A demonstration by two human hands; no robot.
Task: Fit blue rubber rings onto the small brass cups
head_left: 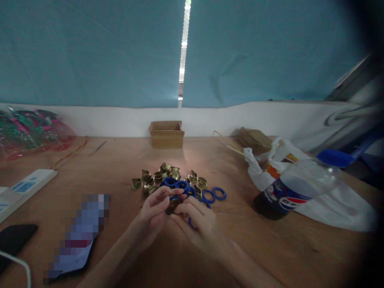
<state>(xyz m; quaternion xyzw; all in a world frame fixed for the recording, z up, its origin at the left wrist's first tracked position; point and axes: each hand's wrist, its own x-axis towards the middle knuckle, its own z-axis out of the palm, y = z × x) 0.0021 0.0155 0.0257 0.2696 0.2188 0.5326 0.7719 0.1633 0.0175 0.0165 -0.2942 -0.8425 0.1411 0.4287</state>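
Note:
Between my two hands is a small brass-coloured metal fitting point(173, 205), partly hidden by the fingers. My left hand point(156, 210) pinches it from the left side, and the fingers of my right hand point(199, 222) close on it from the right. Just beyond my fingers, several blue rings point(182, 185) lie in a loose group, some overlapping; one blue ring point(220, 193) is at the right end. Behind and to the left of them sits a pile of similar brass-coloured fittings point(166, 171), with more pieces on the right side of the rings.
A cardboard box point(167, 138) stands by the wall. At right, a cola bottle point(288, 196) rests on a white plastic bag point(336, 208). To the left are a phone point(81, 240), a power strip point(30, 188), a black object point(16, 240) with a white cable, and a clear bag point(30, 132).

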